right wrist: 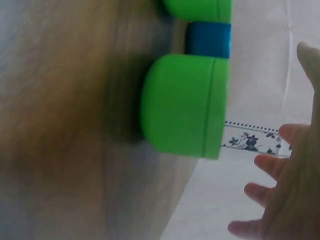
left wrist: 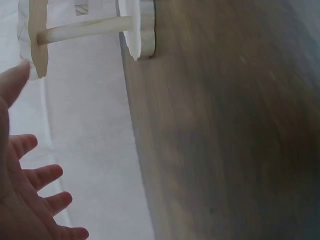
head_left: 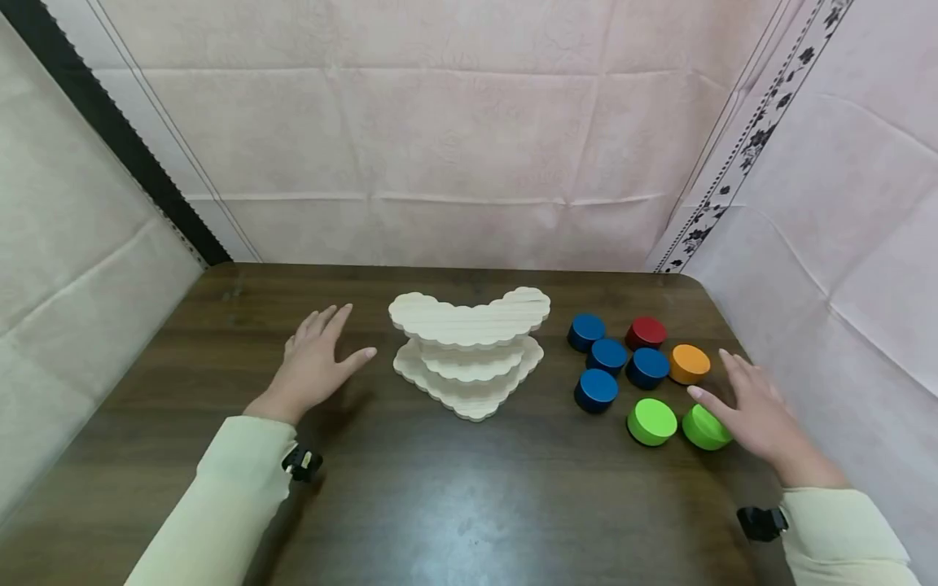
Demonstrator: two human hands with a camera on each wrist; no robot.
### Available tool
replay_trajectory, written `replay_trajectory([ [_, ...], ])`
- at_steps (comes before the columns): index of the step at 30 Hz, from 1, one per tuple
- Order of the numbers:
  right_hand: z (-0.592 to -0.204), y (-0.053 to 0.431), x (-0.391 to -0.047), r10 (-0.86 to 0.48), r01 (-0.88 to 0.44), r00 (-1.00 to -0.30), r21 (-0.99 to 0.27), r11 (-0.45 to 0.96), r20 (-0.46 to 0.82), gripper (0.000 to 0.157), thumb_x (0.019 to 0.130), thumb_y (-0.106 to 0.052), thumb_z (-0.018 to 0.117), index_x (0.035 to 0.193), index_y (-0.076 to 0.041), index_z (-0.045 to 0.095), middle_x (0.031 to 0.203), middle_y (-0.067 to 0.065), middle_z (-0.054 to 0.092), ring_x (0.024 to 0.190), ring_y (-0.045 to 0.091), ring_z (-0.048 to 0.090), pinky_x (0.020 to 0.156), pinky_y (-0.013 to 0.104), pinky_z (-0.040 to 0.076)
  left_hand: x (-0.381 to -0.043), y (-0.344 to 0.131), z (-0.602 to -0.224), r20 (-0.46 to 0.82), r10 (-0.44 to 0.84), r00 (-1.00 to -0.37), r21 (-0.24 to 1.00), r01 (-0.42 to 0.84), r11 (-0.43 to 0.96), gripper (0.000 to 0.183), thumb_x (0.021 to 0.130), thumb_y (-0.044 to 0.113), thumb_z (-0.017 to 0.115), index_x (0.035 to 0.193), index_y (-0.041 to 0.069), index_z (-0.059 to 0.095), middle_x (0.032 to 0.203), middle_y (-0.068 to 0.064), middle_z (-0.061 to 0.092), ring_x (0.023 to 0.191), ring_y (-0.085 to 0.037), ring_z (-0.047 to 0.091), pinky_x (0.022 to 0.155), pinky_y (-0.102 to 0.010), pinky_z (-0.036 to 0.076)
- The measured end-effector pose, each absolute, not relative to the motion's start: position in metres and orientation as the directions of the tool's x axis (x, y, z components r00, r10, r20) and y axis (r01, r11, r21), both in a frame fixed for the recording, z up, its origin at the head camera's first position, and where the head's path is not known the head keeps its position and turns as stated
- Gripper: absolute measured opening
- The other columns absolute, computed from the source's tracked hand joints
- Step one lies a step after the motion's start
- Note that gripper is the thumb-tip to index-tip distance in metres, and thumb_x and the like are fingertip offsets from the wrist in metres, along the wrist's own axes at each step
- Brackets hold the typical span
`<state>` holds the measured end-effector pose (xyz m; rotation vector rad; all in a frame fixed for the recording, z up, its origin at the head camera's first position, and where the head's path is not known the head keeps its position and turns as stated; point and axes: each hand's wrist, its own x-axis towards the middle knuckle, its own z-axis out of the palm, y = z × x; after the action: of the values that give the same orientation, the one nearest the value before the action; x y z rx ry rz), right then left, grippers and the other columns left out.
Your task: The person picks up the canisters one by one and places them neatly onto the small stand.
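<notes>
A pale wooden tiered stand (head_left: 469,320) with scalloped edges is at the middle of the table; a round post (left wrist: 85,30) joins its tiers in the left wrist view. To its left my left hand (head_left: 311,366) is held with fingers spread, holding nothing. Over on the right, my right hand (head_left: 758,411) hovers beside a green lidded jar (head_left: 705,428), fingers apart and nothing in them. The right wrist view has a gap between that hand and the green jar (right wrist: 182,106). A second green jar (head_left: 651,422) stands to the left of the first.
Several blue jars (head_left: 597,390), a red jar (head_left: 646,332) and an orange jar (head_left: 689,364) stand grouped right of the stand. The dark wooden table (head_left: 440,496) meets a pale cloth backdrop (head_left: 469,138) at its back edge, with more cloth at both sides.
</notes>
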<state>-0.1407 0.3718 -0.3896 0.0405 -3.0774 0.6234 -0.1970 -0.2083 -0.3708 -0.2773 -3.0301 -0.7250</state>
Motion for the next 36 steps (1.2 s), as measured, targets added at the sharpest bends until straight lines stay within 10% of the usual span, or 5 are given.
replay_trajectory([
  [36,-0.409,0.400,-0.123,-0.014,0.080,-0.984,-0.518,0.852,-0.175,0.092,0.092,-0.047,0.060,0.151,0.004,0.011,0.143,0.038,0.028,0.127,0.059,0.026,0.093,0.072,0.028,-0.234,-0.170,-0.372,-0.024,0.186,-0.982,0.862,0.074,0.501,0.058,0.100,0.041,0.050,0.151,0.019,0.034,0.155,-0.011,0.031,0.144,-0.033,0.020,0.112,-0.062,0.018],
])
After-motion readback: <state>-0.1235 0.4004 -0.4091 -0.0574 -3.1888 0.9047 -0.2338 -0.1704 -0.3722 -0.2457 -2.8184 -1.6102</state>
